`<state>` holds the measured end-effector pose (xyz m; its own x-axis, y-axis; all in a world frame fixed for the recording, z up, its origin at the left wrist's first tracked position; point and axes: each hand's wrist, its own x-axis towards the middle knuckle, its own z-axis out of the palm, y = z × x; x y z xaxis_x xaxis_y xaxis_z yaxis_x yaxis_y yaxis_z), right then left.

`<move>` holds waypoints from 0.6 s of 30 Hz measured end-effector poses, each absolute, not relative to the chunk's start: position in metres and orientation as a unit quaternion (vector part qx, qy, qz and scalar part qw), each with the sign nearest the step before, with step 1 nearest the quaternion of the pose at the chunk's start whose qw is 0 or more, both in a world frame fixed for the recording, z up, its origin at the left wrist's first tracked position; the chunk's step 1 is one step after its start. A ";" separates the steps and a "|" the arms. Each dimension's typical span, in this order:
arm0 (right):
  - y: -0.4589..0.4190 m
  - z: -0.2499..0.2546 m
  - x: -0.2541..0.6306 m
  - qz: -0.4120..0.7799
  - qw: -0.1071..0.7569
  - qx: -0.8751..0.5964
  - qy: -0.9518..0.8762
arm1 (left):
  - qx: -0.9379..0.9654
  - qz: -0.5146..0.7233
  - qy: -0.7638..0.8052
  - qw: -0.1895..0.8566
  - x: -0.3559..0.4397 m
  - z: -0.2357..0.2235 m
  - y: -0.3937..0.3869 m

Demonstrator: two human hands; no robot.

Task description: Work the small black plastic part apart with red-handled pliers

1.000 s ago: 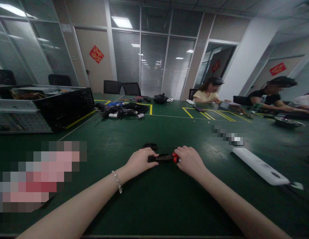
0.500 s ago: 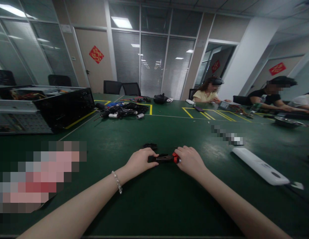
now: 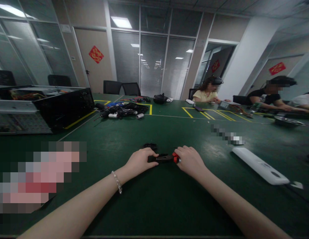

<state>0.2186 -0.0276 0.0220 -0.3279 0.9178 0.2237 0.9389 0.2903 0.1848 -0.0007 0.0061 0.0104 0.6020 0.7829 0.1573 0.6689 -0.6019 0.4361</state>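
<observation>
My left hand (image 3: 141, 160), a beaded bracelet at its wrist, is closed on a small black part (image 3: 152, 159) held between thumb and fingers. Opposite it, my right hand (image 3: 190, 160) is wrapped round red-handled pliers (image 3: 165, 158). Their dark jaws point left and meet the black part; whether they grip it I cannot tell. My right fingers hide most of the handles. Just beyond my left hand, another small black piece (image 3: 150, 146) lies on the green table (image 3: 159, 202).
An opened computer case (image 3: 69, 108) stands at the left. Black cables and parts (image 3: 124, 111) are heaped farther back. A white power strip (image 3: 260, 166) lies to the right. Two blurred-out items flank my arms. Several people sit at the far right, one in a yellow top (image 3: 204, 95).
</observation>
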 end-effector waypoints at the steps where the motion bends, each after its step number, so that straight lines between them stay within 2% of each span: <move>1: -0.027 0.022 0.219 -0.143 0.037 -0.578 -0.802 | 0.880 0.170 0.411 0.167 -0.001 0.010 0.006; 18: -0.028 0.022 0.219 -0.137 0.034 -0.580 -0.803 | 0.876 0.161 0.421 0.172 -0.001 0.014 0.004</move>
